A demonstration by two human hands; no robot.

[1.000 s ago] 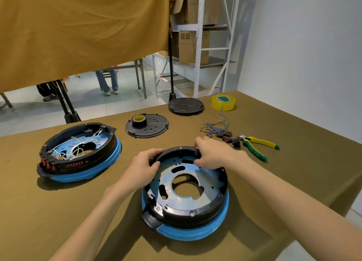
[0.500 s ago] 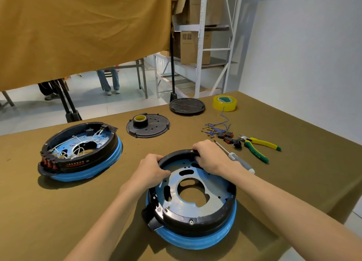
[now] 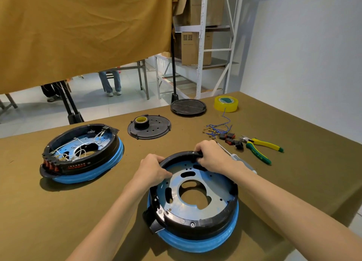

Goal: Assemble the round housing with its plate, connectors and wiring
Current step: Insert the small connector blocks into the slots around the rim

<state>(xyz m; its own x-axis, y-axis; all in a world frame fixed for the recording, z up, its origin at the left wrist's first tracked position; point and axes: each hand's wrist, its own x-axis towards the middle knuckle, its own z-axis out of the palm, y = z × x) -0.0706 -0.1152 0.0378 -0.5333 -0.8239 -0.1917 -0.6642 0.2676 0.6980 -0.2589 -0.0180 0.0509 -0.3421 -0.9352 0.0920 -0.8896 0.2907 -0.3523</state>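
In the head view, you stand at a table (image 3: pixel 293 182) covered in olive-brown cloth, with a mustard fabric curtain (image 3: pixel 84 31) hanging beyond its far edge, a white metal rack (image 3: pixel 201 45) holding cardboard boxes behind that, and a pale wall on the right. The round housing (image 3: pixel 195 221), black over a blue base ring, sits near you with its metal plate (image 3: pixel 195 182) seated inside. Your left hand (image 3: pixel 152 170) grips the housing's left rim, fingers curled over the edge; your right hand (image 3: pixel 211 156) grips the far rim the same way. A second housing (image 3: pixel 82 155), already wired, rests well apart on the left. Two black round covers (image 3: pixel 149 127) (image 3: pixel 188 106) lie farther back, one with a tape roll on it. A yellow tape roll (image 3: pixel 226 103), blue wires (image 3: pixel 217 128), red-and-black connectors (image 3: pixel 230 140) and green-yellow pliers (image 3: pixel 260 147) lie on the right. A screwdriver (image 3: pixel 242 163) is partly hidden behind your right wrist. Your fingertips inside the rim cannot be made out. Legs of people beyond the curtain are cut off above the knee.
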